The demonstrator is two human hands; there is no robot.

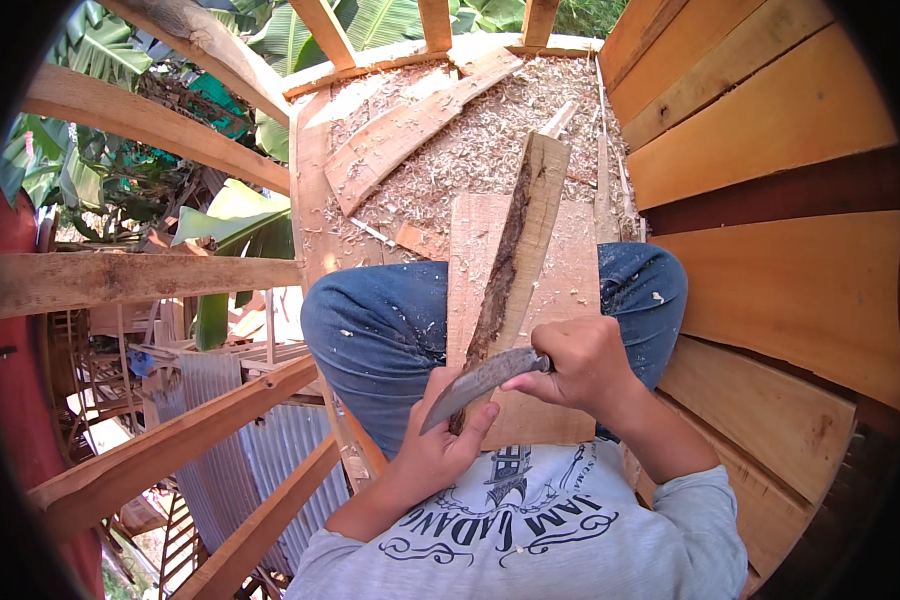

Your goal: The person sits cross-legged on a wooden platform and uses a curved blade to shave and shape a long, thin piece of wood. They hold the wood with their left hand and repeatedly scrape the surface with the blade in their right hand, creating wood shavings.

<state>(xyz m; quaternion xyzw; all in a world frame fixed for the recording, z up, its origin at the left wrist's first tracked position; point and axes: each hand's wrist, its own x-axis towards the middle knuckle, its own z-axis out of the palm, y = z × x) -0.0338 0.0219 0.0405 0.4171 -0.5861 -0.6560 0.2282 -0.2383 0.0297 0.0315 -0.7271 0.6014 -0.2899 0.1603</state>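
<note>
My right hand (582,368) is closed round the dark handle of a knife (490,382) with a broad, curved grey blade. The blade points left and crosses over the near end of a long wooden strip (530,240) with rough bark along its left edge. At that near end my left hand (440,440) grips the strip, partly hidden behind the blade. Whether the blade touches the wood I cannot tell. The strip slants away from me over a flat wooden board (570,290) that lies across my lap.
Wood shavings (420,180) cover the floor ahead, where a loose plank (410,130) lies. A plank wall (770,250) closes the right side. On the left, spaced wooden bars (140,280) have open gaps, with corrugated metal sheets (290,470) lower down.
</note>
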